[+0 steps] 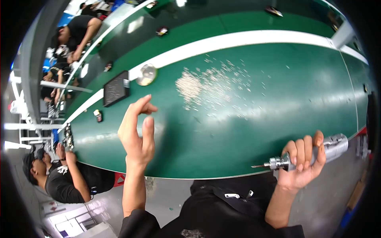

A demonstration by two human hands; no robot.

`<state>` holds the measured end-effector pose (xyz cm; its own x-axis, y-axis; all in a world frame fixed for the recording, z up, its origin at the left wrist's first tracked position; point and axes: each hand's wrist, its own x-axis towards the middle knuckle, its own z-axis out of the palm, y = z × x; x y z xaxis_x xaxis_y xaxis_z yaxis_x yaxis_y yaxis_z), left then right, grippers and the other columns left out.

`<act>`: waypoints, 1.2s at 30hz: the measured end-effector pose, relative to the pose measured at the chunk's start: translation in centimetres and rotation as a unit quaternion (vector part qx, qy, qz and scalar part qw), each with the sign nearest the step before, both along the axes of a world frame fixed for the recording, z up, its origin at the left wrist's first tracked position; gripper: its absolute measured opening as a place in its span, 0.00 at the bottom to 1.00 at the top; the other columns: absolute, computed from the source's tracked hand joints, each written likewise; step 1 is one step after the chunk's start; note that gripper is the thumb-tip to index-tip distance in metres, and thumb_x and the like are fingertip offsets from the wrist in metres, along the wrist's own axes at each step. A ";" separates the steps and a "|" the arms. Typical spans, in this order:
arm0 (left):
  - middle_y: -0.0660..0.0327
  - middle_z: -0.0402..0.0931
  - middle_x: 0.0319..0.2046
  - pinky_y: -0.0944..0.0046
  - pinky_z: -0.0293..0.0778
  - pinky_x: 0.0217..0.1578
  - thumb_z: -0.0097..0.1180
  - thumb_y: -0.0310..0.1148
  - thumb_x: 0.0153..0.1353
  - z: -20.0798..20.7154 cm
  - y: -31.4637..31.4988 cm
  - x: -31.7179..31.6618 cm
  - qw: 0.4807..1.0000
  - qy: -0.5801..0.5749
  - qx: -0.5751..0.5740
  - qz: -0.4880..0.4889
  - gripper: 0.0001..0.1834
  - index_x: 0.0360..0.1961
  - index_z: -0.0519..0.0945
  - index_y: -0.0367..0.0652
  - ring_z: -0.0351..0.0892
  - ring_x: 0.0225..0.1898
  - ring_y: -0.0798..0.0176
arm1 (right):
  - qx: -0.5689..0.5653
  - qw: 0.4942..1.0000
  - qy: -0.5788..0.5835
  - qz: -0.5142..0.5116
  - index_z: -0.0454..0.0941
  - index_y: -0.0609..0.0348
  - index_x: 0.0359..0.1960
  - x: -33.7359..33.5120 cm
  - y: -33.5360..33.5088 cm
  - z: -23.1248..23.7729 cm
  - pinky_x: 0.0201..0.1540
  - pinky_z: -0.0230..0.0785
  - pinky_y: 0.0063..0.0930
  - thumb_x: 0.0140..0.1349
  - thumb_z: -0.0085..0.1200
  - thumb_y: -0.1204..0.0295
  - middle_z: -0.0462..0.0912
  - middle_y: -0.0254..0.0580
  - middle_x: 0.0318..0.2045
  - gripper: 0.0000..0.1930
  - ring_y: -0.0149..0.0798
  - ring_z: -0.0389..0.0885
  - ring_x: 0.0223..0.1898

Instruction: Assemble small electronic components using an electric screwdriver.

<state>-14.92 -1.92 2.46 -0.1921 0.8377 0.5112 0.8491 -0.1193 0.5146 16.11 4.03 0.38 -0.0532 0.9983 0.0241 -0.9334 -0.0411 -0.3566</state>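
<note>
Wrapped around a grey electric screwdriver (335,146) is my right hand (301,162), at the table's near right edge. The tool lies nearly level, its thin bit pointing left. My left hand (137,133) is raised over the green table (238,142), fingers bent and apart, with nothing in it. Beyond it sits a black tray (116,89) with small bits inside. A round clear dish (147,74) stands beside that tray. Many small pale pieces (189,86), perhaps screws, lie heaped in the middle of the table and scatter toward the right.
A small dark object with a light top (98,116) lies left of my left hand. A white strip (222,39) borders the table's far side, with a dark green belt (190,23) beyond carrying several small parts. At left, a person in black (67,178) works at the same table.
</note>
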 end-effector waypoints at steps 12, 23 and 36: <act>0.41 0.66 0.56 0.55 0.67 0.57 0.67 0.31 0.41 -2.6 8.9 -34.7 0.925 0.187 -0.244 0.223 0.37 0.56 0.70 0.36 0.69 0.56 0.42 | -0.015 0.998 -0.060 -0.014 0.59 0.56 0.34 -0.9 -1.3 -1.7 0.19 0.58 0.21 0.67 0.42 0.72 0.58 0.30 0.11 0.05 0.25 0.57 0.10; 0.49 0.81 0.40 0.60 0.74 0.47 0.62 0.23 0.46 -1.1 7.8 -33.5 0.944 0.096 -0.252 0.192 0.26 0.50 0.75 0.34 0.81 0.43 0.52 | -0.026 0.998 -0.059 -0.004 0.59 0.56 0.34 -0.2 -1.0 -1.3 0.20 0.60 0.21 0.67 0.41 0.73 0.58 0.30 0.11 0.05 0.25 0.59 0.11; 0.53 0.76 0.44 0.59 0.75 0.43 0.63 0.17 0.42 5.0 6.8 2.4 0.944 0.051 -0.158 -0.284 0.30 0.51 0.73 0.39 0.76 0.43 0.54 | -0.004 0.998 -0.035 0.053 0.66 0.55 0.35 0.6 -1.3 -2.1 0.24 0.59 0.27 0.63 0.43 0.71 0.60 0.31 0.12 0.03 0.28 0.60 0.13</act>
